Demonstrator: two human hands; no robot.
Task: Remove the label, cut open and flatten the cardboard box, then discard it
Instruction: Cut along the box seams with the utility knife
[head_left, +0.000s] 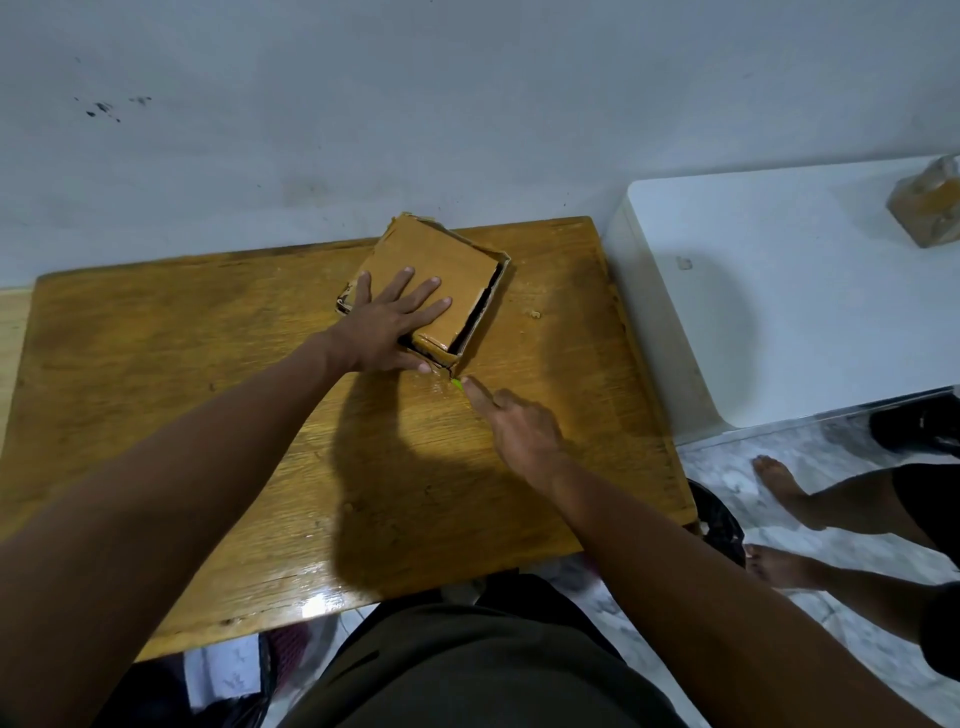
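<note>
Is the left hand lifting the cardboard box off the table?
No, the left hand lies flat on the cardboard box, which rests on the wooden table.

Left hand (387, 325) flat, fingers spread and straight, palm pressed down, forearm stretched forward. Right hand (514, 426) curled in a grip, index finger extended along it, wrist low, forearm angled inward.

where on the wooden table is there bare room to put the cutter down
Bare wood lies left of the cardboard box, out to the table edge, and along the near edge between the forearms. It is crowded at the box's near corner, where the left hand presses and the right hand works the green-tipped cutter.
</note>
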